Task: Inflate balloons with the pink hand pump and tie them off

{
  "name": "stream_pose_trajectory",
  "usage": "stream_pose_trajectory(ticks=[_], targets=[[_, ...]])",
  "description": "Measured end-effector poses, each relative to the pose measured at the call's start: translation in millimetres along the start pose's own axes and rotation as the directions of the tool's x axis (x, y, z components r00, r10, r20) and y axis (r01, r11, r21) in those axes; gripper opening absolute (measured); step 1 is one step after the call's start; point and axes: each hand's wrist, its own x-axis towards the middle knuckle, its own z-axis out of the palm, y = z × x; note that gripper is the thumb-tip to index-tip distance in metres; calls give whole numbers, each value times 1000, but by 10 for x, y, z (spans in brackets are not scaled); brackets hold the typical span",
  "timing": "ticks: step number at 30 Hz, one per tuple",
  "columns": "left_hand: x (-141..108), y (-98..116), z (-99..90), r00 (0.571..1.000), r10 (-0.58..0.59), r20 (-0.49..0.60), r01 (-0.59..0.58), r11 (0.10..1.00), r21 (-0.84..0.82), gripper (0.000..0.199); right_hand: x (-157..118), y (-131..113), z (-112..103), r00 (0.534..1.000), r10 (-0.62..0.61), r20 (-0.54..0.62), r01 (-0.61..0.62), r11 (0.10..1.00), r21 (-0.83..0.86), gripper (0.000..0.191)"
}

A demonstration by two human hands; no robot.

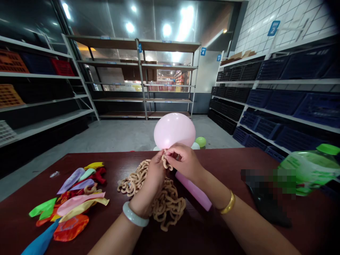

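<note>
An inflated pale pink balloon (174,130) stands beyond the table's far edge, its neck at my fingertips. My left hand (156,170) is closed, pinching at the balloon's neck. Closed beside it, my right hand (184,159) grips a short tan curly cord (166,163) close to the neck. The fingers partly hide the neck, so I cannot tell whether the cord goes around it. Below my hands a heap of tan curly cord (167,205) lies on the table. A pink-purple tube (195,191) lies under my right forearm.
Several uninflated coloured balloons (77,205) lie at the left of the dark red table (114,226). On the right are a green-capped bottle (308,170) and a black object (268,202), partly blurred. A green balloon (201,142) shows beyond the table. Shelves (143,102) stand around.
</note>
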Motion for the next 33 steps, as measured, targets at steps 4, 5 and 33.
stream_pose_trajectory(ticks=[4,5,33], targets=[[23,-73,-77,990,136,42,-142,969,201,19,18,-33,-37,991,-28,128,33,999,-38,17],[23,-76,-96,984,169,47,-175,949,263,19,19,-40,-41,992,-7,127,13,999,-47,16],[-4,107,-70,959,235,157,-277,891,359,29,-70,51,76,992,-64,-109,-15,797,-604,10]])
